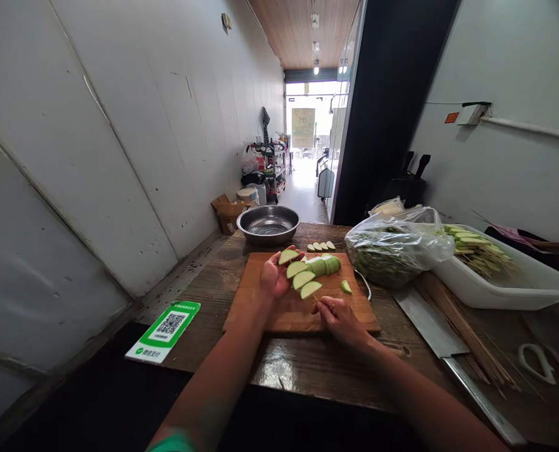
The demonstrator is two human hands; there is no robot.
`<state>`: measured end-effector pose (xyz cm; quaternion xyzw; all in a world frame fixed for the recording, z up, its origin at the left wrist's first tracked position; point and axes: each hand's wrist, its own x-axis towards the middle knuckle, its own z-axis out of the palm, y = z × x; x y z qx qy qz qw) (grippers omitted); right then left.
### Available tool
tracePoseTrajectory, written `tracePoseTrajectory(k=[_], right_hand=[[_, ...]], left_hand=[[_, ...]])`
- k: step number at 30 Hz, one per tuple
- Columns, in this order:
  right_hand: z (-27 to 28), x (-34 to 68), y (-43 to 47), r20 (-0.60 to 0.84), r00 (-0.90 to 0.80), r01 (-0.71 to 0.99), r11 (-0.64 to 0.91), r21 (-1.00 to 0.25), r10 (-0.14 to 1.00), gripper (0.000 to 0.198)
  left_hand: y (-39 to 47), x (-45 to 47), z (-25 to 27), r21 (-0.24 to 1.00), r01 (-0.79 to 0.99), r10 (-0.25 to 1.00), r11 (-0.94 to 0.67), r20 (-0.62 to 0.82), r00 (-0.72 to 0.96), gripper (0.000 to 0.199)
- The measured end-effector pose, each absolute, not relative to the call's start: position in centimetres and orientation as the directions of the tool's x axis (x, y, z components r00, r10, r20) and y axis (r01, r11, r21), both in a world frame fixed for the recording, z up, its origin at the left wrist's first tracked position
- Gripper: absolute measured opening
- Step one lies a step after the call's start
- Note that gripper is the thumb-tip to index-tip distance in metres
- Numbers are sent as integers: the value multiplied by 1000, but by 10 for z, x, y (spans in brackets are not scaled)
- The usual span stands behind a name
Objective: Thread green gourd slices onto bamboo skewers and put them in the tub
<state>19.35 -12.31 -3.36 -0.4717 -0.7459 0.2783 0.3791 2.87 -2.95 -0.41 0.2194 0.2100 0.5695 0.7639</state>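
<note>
My right hand [334, 313] is closed in a pinch on the near end of a thin wooden skewer [315, 297]. Several half-round zucchini slices [297, 270] sit along the skewer, which slants away to the left above the cutting board [250, 301]. My left hand [275, 277] cups the far end, its fingers around the farthest zucchini slice [287, 256]; part of the fingers is hidden behind the slices. Just beyond lies a row of cut zucchini [324, 265] on the board. One loose piece [346, 287] rests on the right.
Behind the board are a steel bowl [268, 226] and a few small slices [321, 247]. To the right lie a plastic bag of greens [396, 248], a cleaver [432, 321], bare skewers [462, 333], scissors [536, 363] and a white tray [505, 294] of filled skewers. A QR-code card [166, 329] lies left.
</note>
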Motion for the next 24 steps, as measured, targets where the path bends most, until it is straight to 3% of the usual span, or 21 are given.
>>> tracePoseTrajectory(k=[24], right_hand=[[-33, 190, -123, 329, -218, 464, 394, -793, 919, 26]], left_hand=[[-39, 39, 3, 576, -772, 954, 268, -47, 296, 28]])
